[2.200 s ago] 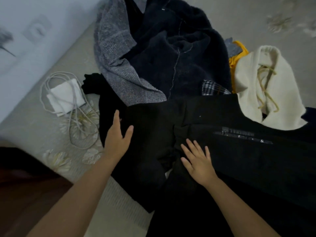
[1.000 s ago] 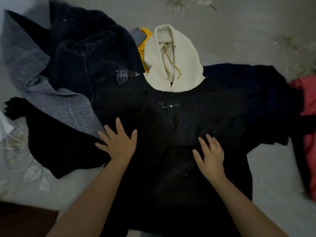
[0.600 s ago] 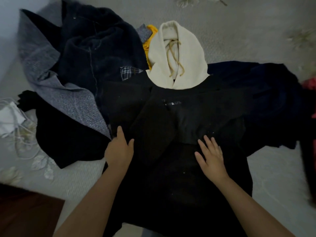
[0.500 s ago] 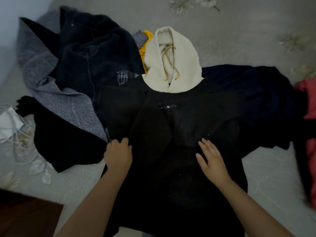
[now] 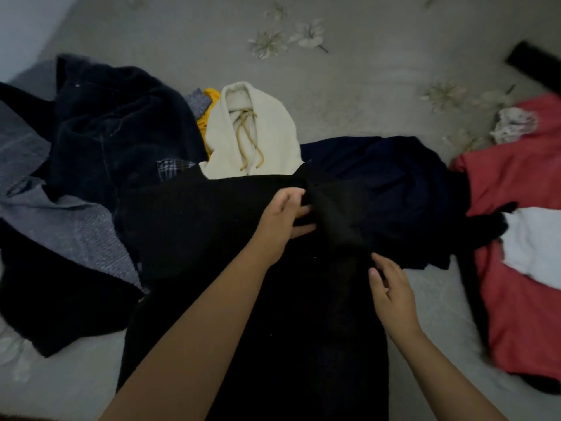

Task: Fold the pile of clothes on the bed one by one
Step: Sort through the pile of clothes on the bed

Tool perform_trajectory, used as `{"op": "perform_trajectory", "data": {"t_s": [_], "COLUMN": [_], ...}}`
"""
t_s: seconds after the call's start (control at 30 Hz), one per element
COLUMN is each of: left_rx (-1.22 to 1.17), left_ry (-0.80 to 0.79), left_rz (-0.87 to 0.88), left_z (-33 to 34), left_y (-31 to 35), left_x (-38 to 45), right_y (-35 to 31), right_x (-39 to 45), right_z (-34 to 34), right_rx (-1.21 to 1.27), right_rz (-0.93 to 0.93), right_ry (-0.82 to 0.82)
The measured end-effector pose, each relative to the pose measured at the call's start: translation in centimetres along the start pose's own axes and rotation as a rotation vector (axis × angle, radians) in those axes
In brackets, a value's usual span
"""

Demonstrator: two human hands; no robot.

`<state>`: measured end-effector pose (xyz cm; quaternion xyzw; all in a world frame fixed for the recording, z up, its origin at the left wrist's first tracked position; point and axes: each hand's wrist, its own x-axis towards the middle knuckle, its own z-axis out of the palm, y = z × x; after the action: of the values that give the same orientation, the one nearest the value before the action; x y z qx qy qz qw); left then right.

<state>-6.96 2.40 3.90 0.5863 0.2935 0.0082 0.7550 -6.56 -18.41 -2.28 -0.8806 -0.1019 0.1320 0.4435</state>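
No lettering could be read on any cloth. The black garment lay spread on the grey flower-printed bedcover, before the pile. The left hand gripped a fold of it; the right hand rested on it, fingers relaxed.

Dim light, grey bedspread with pale flower print, pale wall upper left
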Motion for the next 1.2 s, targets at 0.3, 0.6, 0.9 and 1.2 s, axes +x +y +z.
{"op": "perform_trajectory", "data": {"t_s": [0.3, 0.6, 0.9, 1.2], "left_rx": [1.106, 1.537, 1.035, 1.010], "left_ry": [-0.011, -0.265, -0.157, -0.280], "left_rz": [0.498, 0.272, 0.356, 0.398], "left_z": [4.2, 10.0, 11.3, 11.3], "left_y": [-1.2, 0.2, -0.2, -2.4], "left_x": [5.0, 11.7, 14.1, 14.7], "right_y": [1.6, 1.1, -1.2, -0.1], "right_x": [0.8, 0.8, -0.3, 0.8], "right_z": [0.8, 4.6, 5.5, 6.2], "right_rx": [0.143, -0.131, -0.089, -0.048], "right_rz": [0.232, 0.510, 0.416, 0.699], "right_ry": [0.076, 0.166, 0.700, 0.751]}}
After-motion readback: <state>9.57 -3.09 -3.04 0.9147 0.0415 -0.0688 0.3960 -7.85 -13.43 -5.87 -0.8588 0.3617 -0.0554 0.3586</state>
